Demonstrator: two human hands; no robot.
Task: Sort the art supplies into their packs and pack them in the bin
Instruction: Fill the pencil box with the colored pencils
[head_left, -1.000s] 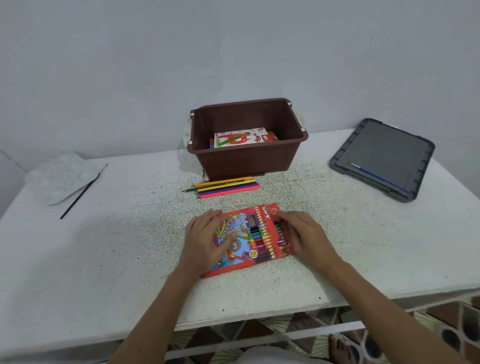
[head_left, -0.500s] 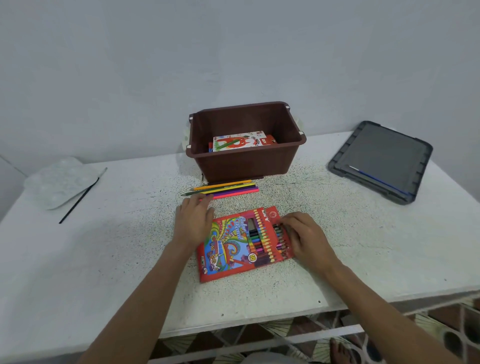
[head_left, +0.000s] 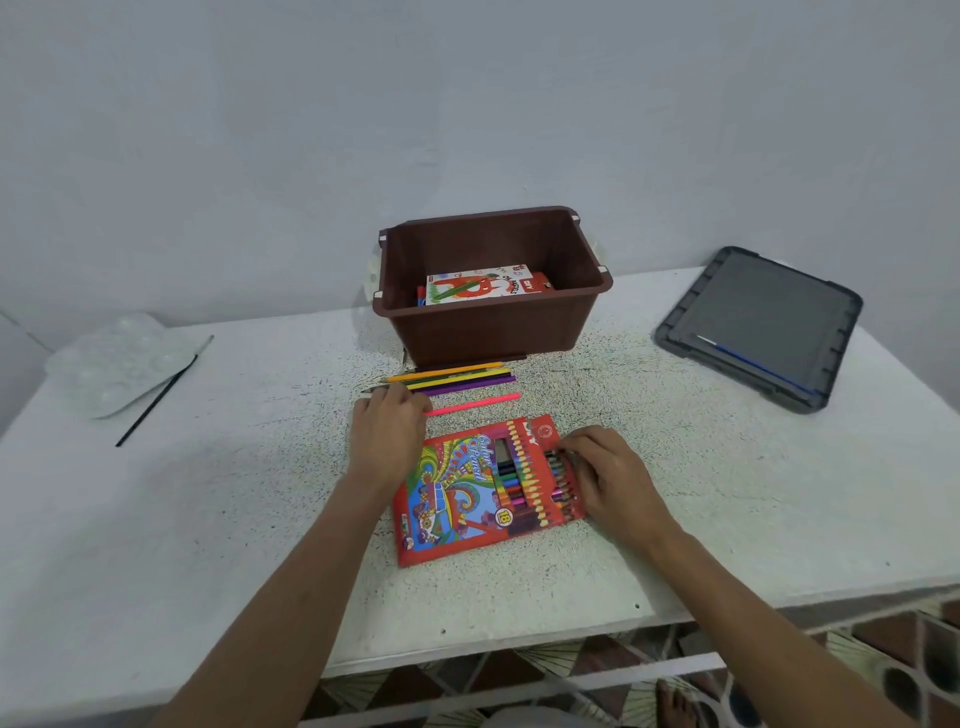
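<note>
Head camera view, looking down past two bare forearms at a white speckled bench. Below its near edge, patterned floor tiles and a bare foot show.

Near the middle of the bench, closer to the near edge, a red colour pencil pack lies flat and slightly askew, with a swirling picture on its cover and the number 18. Its right end is open, and a row of sharpened pencil tips shows there. The right hand holds that open end, its fingers bent and close together, tips on the pack and the pencils.

Just beyond the pack's left part, the left hand lies palm down. Its fingers are curled together over the left end of a pink pencil, which lies apart from the others, between the pack and a row of loose pencils. That row, orange, green, yellow and purple, lies side by side and parallel to the far edge, just in front of the bin.

A brown bin stands toward the far edge at the centre, open-topped. Inside lies a pastel pack, white with a red figure.

Toward the far right corner a grey lid lies flat with a thin blue brush on it. Toward the far left corner sits a clear palette, with a black brush beside it. A pale wall rises behind.
</note>
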